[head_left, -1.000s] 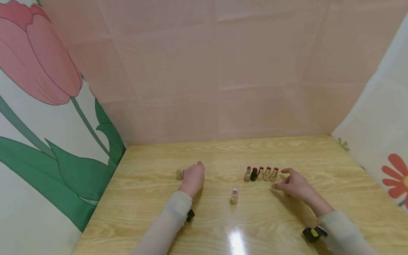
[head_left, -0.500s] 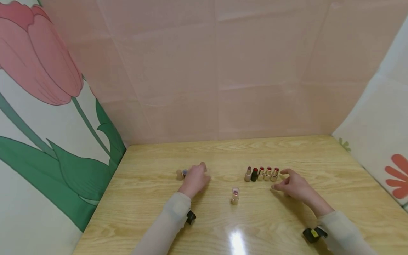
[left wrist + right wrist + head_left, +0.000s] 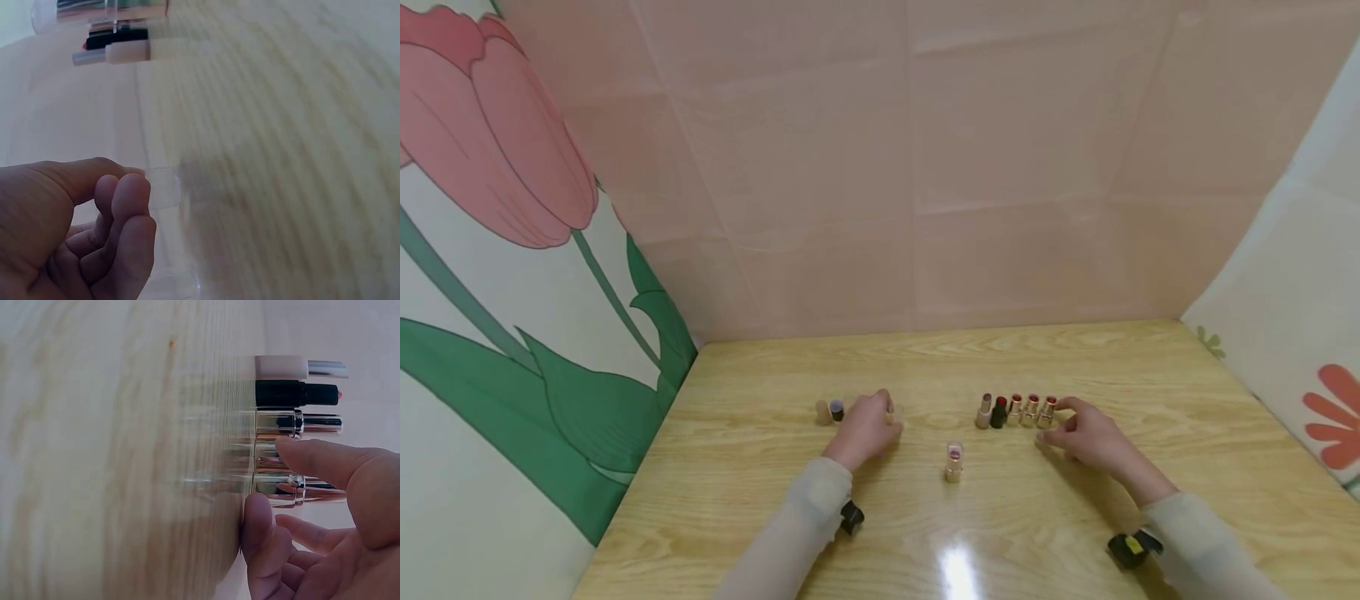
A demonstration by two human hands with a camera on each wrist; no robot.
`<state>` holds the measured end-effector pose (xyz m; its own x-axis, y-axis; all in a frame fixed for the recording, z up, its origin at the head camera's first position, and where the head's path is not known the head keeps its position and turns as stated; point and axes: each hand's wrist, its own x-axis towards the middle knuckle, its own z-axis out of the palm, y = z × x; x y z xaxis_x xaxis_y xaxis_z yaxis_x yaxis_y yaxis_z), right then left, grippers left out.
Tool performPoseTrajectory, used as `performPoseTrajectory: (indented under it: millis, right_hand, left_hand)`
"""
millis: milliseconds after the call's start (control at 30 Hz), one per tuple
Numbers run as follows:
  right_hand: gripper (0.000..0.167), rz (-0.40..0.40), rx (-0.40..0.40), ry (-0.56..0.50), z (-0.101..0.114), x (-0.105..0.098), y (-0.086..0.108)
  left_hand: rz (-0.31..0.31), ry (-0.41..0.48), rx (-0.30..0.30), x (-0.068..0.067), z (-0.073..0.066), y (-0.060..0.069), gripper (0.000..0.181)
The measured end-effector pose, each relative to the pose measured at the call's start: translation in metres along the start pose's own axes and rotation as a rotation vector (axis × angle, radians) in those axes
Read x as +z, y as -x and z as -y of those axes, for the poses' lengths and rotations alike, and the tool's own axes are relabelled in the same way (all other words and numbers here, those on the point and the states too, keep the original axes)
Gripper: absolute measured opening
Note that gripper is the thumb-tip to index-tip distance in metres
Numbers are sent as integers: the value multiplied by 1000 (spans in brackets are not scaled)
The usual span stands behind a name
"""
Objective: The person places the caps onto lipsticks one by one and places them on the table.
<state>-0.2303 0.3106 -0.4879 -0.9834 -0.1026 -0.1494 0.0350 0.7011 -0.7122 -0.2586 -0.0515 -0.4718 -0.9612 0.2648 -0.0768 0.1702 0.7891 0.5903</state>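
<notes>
On the left side of the table my left hand (image 3: 867,427) has its thumb and fingertips at a clear lipstick cap (image 3: 164,187), which it pinches close to the wood. Another clear cap (image 3: 178,285) shows partly below the fingers. A beige cap (image 3: 823,412) and a black cap (image 3: 837,410) stand left of this hand. My right hand (image 3: 1090,435) is beside the right end of a row of uncapped lipsticks, thumb and forefinger spread around the gold end lipstick (image 3: 1048,412). A black lipstick (image 3: 998,412) and a pale pink lipstick (image 3: 984,412) stand farther left in that row.
A gold lipstick with a clear cap on it (image 3: 953,462) stands upright in front of the row, between the hands. The wooden table (image 3: 760,533) ends at a pink cloth backdrop (image 3: 820,208).
My left hand has shifted to the right, and the black cap behind it has come fully into view. The right hand has barely moved beside the lipstick row.
</notes>
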Motion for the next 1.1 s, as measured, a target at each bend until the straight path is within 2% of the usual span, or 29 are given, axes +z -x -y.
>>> performPoseTrajectory:
  millis: [333,800,1100]
  right_hand:
    - [71,-7,-14,25,-1,-1,-7]
    - [73,-7,-45,39,-3,0,-11]
    - [71,15,-33,41,-3,0,-9]
  left_hand:
    - [0,23,12,1,1,-1,25]
    - [11,-45,25,1,-3,2,18]
    - [-20,-101,75,-1,-8,10,19]
